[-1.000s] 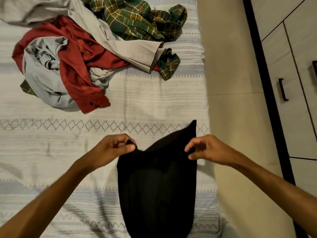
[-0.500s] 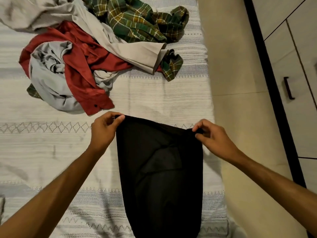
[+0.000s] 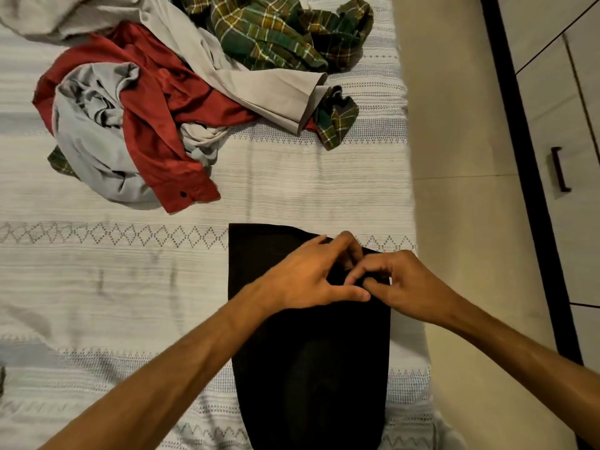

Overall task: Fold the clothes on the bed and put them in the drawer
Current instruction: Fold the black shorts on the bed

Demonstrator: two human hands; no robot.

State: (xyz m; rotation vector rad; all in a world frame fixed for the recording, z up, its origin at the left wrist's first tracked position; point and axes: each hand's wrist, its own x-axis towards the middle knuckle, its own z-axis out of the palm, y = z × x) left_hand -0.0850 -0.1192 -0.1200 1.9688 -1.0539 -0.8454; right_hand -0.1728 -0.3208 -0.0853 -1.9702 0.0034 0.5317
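Observation:
A black garment [image 3: 308,368] lies flat on the white patterned bed [image 3: 97,287], near its right edge, and runs down out of view. Both my hands meet at the garment's upper right corner. My left hand [image 3: 302,280] rests on the cloth with arched fingers and the thumb stretched out. My right hand [image 3: 406,287] pinches the cloth's right edge between thumb and forefinger. The garment's upper left corner lies free on the bed.
A heap of unfolded clothes lies at the back of the bed: a red shirt [image 3: 156,125], a grey garment [image 3: 87,134], beige trousers [image 3: 259,82] and a green plaid shirt [image 3: 269,30]. Right of the bed is beige floor [image 3: 461,190], then a cabinet with a dark handle [image 3: 560,170].
The garment was held up by its two top corners and now lies flat. My left hand let go of the left corner and moved right to join my right hand.

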